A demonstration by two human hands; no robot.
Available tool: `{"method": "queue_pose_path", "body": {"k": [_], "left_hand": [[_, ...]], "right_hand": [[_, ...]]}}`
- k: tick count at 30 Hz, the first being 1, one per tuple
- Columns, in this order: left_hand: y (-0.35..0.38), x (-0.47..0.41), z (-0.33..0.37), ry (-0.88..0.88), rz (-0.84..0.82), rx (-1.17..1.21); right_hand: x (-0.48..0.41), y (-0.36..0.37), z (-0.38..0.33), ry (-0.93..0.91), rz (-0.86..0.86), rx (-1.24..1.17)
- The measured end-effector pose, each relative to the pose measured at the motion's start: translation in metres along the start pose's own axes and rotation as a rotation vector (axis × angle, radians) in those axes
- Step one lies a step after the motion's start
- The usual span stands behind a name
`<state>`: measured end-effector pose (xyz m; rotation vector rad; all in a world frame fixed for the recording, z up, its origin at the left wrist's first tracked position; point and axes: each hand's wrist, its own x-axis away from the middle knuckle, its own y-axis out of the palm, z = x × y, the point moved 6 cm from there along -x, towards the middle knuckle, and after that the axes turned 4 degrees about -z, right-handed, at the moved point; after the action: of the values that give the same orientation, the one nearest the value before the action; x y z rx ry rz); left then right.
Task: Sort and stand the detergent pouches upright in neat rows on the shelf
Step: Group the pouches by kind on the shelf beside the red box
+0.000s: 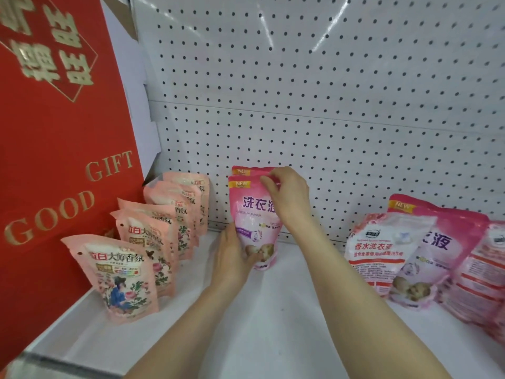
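Pink pouch (pixel 255 217): held upright at the middle of the shelf (pixel 273 318), near the pegboard (pixel 300 105), with a second pink pouch (pixel 241 170) close behind | left hand (pixel 232 258): lower left edge gripped by curled fingers | right hand (pixel 289 198): top edge pinched | peach pouches (pixel 128 277): stood in a row at left | mixed pouches (pixel 382 250): leaned together at right

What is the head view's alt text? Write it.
A pink pouch stands upright on a white shelf, left hand at its base, right hand pinching its top. Peach pouches stand in a row left; mixed pouches lean right.
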<state>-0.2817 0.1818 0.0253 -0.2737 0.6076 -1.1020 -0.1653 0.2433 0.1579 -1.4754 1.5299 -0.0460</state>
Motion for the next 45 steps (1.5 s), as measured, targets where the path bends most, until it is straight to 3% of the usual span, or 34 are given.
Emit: {"method": "queue_pose_path", "body": {"k": [10,18,21,25,27,32,37,42,45], "left_hand": [[-0.017,0.02,0.015,0.035,-0.103,-0.05],[-0.027,0.085,0.033,0.223,-0.165,-0.007],[-0.01,0.111,0.042,0.262,-0.237,0.056],[0.022,0.138,0.061,0.284,-0.344,0.078],[0.034,0.144,0.073,0.311,-0.369,0.071],[0.057,0.15,0.094,0.329,-0.371,0.028],[0.075,0.152,0.108,0.274,-0.332,0.004],[0.088,0.161,0.116,0.256,-0.259,0.027],[0.102,0.17,0.123,0.261,-0.289,0.058]], "right_hand": [[0.036,-0.022,-0.029,-0.088,-0.045,0.345],[0.175,-0.087,-0.036,-0.189,0.163,0.328],[0.236,-0.107,0.007,-0.057,0.2,0.382],[0.285,-0.14,0.082,0.292,0.13,0.334],[0.282,-0.161,0.11,0.392,0.16,0.267],[0.213,-0.205,0.149,0.425,0.32,0.161],[0.161,-0.203,0.177,0.538,0.263,-0.11],[0.177,-0.209,0.168,0.432,0.301,0.083],[0.209,-0.217,0.158,0.324,0.34,0.054]]}}
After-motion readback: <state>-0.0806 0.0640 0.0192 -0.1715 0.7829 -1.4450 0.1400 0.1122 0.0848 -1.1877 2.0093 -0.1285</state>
